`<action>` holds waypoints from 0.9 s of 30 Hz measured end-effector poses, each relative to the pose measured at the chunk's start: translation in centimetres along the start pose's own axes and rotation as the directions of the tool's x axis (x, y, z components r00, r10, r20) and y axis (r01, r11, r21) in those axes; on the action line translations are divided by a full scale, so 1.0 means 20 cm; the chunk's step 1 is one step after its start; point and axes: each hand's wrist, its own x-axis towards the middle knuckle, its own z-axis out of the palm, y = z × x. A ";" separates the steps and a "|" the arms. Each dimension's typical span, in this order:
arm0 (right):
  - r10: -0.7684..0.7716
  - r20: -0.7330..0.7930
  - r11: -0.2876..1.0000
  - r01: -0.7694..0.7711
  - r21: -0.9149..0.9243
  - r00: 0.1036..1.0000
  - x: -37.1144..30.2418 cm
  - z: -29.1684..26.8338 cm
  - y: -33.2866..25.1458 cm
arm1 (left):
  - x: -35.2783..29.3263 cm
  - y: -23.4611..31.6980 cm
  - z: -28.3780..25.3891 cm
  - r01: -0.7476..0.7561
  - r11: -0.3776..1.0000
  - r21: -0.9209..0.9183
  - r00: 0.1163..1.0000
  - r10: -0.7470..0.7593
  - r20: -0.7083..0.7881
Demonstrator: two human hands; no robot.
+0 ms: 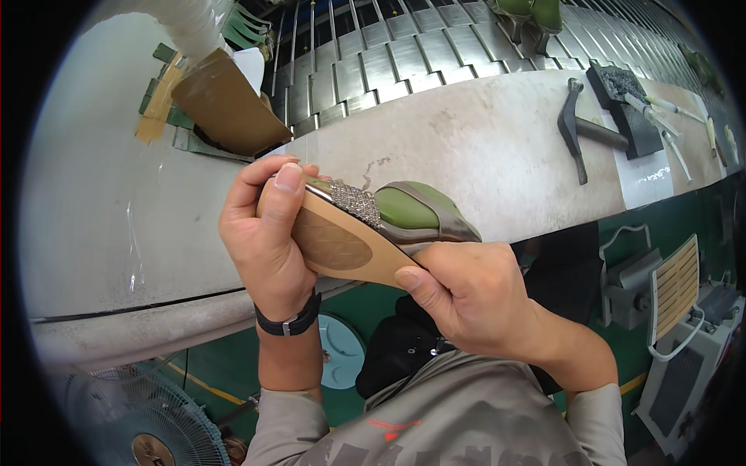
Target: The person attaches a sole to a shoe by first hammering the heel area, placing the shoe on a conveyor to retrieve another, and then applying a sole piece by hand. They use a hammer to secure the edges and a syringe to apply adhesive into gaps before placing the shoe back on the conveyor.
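Note:
Between my hands is a sandal (pixel 350 203) on a green shoe last (pixel 412 206), tilted so its tan sole (pixel 342 248) faces toward me. A glittery strap crosses the front, and a metallic band wraps round the heel end. My left hand (pixel 272 213) is closed round the toe end, thumb on the edge of the sole. My right hand (pixel 474 291) grips the shank and heel part, thumb pressed against the sole's narrow end. Its fingertips are hidden behind the shoe.
A hammer (pixel 579 128) lies at the right of the pale worktop (pixel 466 147), beside a dark block (pixel 625 109) and several thin brushes (pixel 660 120). Behind runs a metal slat conveyor (pixel 404 66) with green lasts (pixel 532 15). A cardboard box (pixel 229 105) stands left; a fan (pixel 148 419) is below.

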 end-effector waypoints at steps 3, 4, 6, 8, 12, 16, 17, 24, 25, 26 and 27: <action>-0.011 -0.016 1.000 0.011 0.016 1.000 0.01 0.01 0.00 | 0.00 0.01 0.00 -0.002 0.999 0.034 1.000 0.003 -0.021; -0.006 -0.010 1.000 0.006 0.007 1.000 0.01 0.00 0.01 | 0.00 0.01 0.00 0.005 0.999 0.039 0.999 -0.003 -0.032; 0.003 -0.006 1.000 -0.003 0.001 1.000 0.01 0.01 0.02 | 0.00 0.00 0.00 0.014 0.999 0.047 0.999 -0.012 -0.041; 0.005 -0.022 1.000 -0.005 0.006 1.000 0.02 0.01 0.02 | 0.01 0.00 0.00 0.007 0.999 0.044 1.000 -0.006 -0.026; 0.026 -0.053 1.000 -0.026 -0.003 0.998 0.02 0.00 0.02 | 0.01 0.01 0.01 0.019 0.998 0.067 0.999 -0.016 -0.049; 0.075 -0.059 0.997 -0.077 -0.032 0.995 0.03 -0.03 0.01 | 0.01 0.01 0.02 0.004 0.995 0.097 0.999 0.000 -0.041; 0.091 -0.060 0.995 -0.093 -0.029 0.994 0.03 -0.05 0.00 | 0.01 0.01 0.03 -0.008 0.994 0.109 0.999 0.012 -0.039; -0.173 -0.197 0.940 0.101 -0.327 0.965 0.06 -0.27 0.03 | 0.03 0.10 0.22 -0.024 0.984 0.177 0.999 0.017 0.043; -0.174 -0.185 0.935 0.103 -0.341 0.967 0.10 -0.30 0.02 | 0.03 0.13 0.27 -0.091 0.961 0.262 0.977 0.035 0.209; -0.139 -0.156 0.969 0.102 -0.223 0.978 0.14 -0.33 -0.01 | 0.03 0.14 0.31 -0.170 0.928 0.331 0.928 0.039 0.369; -0.104 -0.119 0.990 0.091 -0.106 0.987 0.18 -0.36 -0.05 | 0.02 0.11 0.37 -0.162 0.937 0.310 0.931 0.040 0.364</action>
